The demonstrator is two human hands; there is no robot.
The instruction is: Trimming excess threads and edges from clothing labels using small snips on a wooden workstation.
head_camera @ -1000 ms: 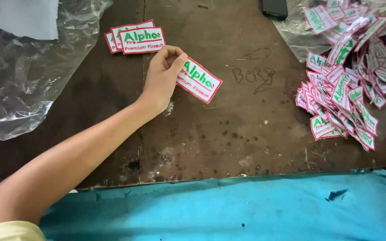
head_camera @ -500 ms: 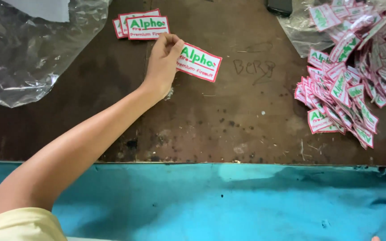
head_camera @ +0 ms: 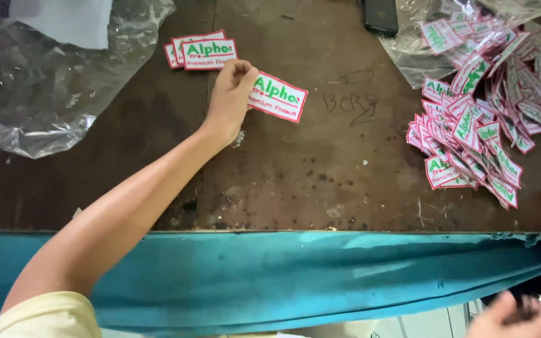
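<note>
Head view: my left hand pinches a white patch by its left end, long axis trailing right; small stack lies just up-left; right hand unreadable.

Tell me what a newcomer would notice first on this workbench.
Probably the left hand stretched across the dark wooden table, holding one white patch with red edging and green lettering by its end. Just beyond it, a small neat stack of the same patches lies near the far edge. At the right, a big loose heap of patches spills out of clear plastic.
</note>
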